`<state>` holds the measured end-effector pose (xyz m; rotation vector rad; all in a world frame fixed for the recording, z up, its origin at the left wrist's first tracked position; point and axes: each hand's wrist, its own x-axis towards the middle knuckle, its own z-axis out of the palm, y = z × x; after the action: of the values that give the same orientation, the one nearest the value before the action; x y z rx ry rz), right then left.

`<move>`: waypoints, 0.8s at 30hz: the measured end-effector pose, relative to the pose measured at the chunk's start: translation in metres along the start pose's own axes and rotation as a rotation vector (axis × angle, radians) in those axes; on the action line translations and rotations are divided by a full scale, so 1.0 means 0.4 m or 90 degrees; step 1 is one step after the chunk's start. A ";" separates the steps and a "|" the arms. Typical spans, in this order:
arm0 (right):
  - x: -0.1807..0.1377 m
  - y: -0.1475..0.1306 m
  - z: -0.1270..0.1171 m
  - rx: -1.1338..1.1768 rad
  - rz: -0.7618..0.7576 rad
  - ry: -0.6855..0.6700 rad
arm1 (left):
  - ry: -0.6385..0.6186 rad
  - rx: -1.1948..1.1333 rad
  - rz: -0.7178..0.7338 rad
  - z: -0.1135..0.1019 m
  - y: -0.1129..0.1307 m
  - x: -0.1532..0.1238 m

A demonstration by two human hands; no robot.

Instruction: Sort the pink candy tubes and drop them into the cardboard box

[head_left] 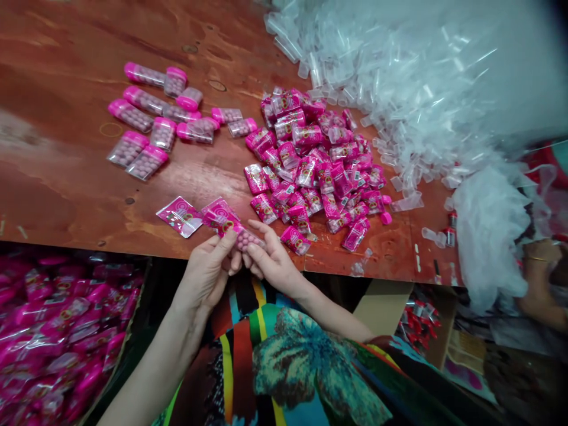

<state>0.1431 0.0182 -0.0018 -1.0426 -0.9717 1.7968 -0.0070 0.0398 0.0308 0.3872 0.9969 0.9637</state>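
Observation:
My left hand pinches a pink printed sleeve at the end of a small candy container, near the table's front edge. Pink round candies show through the container's transparent wall. Its other end is gripped by the fingers of my right hand. How far the sleeve covers the container is hidden by my fingers. A flat pink sleeve lies just left of the one in hand. Beyond my right hand is a heap of pink wrapped candy containers.
Several unwrapped candy containers with pink caps lie at the table's left. Transparent plastic tubes are piled at the back right. Below left is a box of pink packs. Another person's arm shows at right, beside a plastic bag.

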 end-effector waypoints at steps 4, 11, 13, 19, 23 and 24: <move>0.020 -0.025 -0.002 0.154 0.098 -0.068 | 0.031 0.037 -0.012 0.008 -0.017 -0.005; 0.029 -0.023 -0.036 0.107 0.081 -0.107 | -0.036 0.090 -0.065 0.002 -0.021 -0.016; 0.027 -0.009 -0.038 0.126 0.094 -0.119 | -0.057 0.103 -0.060 0.001 -0.025 -0.015; 0.009 -0.052 -0.050 0.131 0.090 -0.050 | -0.069 0.117 -0.067 0.002 -0.031 -0.020; 0.000 -0.160 -0.094 0.143 -0.069 0.128 | 0.071 0.104 0.021 -0.021 -0.005 -0.024; 0.001 -0.177 -0.099 0.116 -0.107 0.174 | 0.115 0.103 0.046 -0.029 0.002 -0.022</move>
<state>0.1979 0.0526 0.0469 -1.0275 -0.6930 1.5276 -0.0188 0.0313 0.0300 0.4801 1.2371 0.9983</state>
